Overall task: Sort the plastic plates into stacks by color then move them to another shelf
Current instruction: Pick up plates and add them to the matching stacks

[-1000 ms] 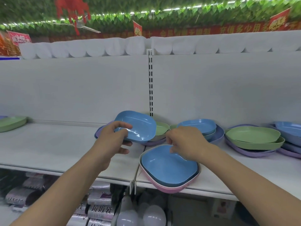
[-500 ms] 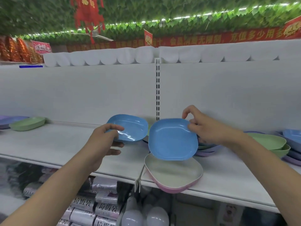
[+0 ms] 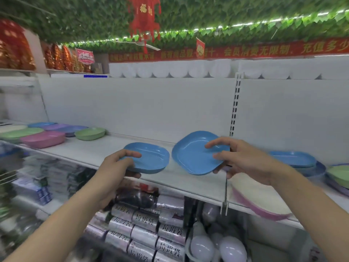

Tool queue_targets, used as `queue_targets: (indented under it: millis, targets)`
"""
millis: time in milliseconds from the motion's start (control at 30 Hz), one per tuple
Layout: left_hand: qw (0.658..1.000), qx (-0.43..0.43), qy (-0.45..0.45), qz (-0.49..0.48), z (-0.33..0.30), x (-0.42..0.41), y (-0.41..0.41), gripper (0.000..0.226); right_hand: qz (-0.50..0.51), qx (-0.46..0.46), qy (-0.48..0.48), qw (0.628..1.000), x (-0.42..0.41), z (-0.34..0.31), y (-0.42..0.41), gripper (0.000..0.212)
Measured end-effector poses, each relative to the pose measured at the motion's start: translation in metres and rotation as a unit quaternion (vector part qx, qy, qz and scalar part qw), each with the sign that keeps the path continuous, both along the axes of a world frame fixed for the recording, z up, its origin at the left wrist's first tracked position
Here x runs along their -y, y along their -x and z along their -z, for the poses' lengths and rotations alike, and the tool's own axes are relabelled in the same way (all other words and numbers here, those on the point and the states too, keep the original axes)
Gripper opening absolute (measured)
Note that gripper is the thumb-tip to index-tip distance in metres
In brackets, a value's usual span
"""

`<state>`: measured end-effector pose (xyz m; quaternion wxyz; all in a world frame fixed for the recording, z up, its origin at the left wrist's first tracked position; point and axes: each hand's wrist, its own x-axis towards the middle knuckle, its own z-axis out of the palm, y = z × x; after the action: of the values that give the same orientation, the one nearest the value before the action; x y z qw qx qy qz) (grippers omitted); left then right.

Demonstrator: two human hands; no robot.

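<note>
The left hand [image 3: 117, 167] grips a blue plate [image 3: 151, 157] by its near left rim, thumb on top and fingers curled beneath, holding it roughly level above the front edge of the white shelf [image 3: 90, 152]. The right hand [image 3: 243, 161] grips a second blue plate [image 3: 194, 154] by its right rim, fingers over the inner face and thumb below; this plate is tilted, its hollow facing the camera, and hangs just beside the first without touching it.

Under the right forearm, a pink plate [image 3: 258, 203] with a pale inside sits at the shelf's front edge. Toward the right end lie another blue plate [image 3: 292, 158] on a stack and a green plate [image 3: 340, 175]. At the left end of the shelf sit a pink stack [image 3: 43, 138], a green dish [image 3: 90, 133], and more green, purple and blue plates behind them. Below the shelf are wrapped rolls [image 3: 143, 224] and light bulbs [image 3: 217, 246].
</note>
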<state>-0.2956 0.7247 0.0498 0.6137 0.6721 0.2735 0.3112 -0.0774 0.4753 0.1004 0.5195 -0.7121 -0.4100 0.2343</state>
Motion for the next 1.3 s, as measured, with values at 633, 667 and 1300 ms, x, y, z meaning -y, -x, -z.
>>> queue_targets:
  millis: [633, 667, 1300]
  targets:
    - [0.975, -0.050, -0.014, -0.216, 0.009, -0.250, 0.370, 0.019, -0.147, -0.010, -0.063, 0.987, -0.395, 0.050, 0.321, 0.012]
    - [0.973, -0.055, -0.017, -0.225, 0.010, -0.264, 0.379, 0.020, -0.155, 0.008, -0.064, 0.986, -0.411, 0.051, 0.330, 0.012]
    - [0.959, -0.081, -0.072, -0.262, -0.028, -0.618, 0.339, 0.020, -0.095, -0.004, -0.096, 0.991, -0.759, 0.024, 0.268, 0.020]
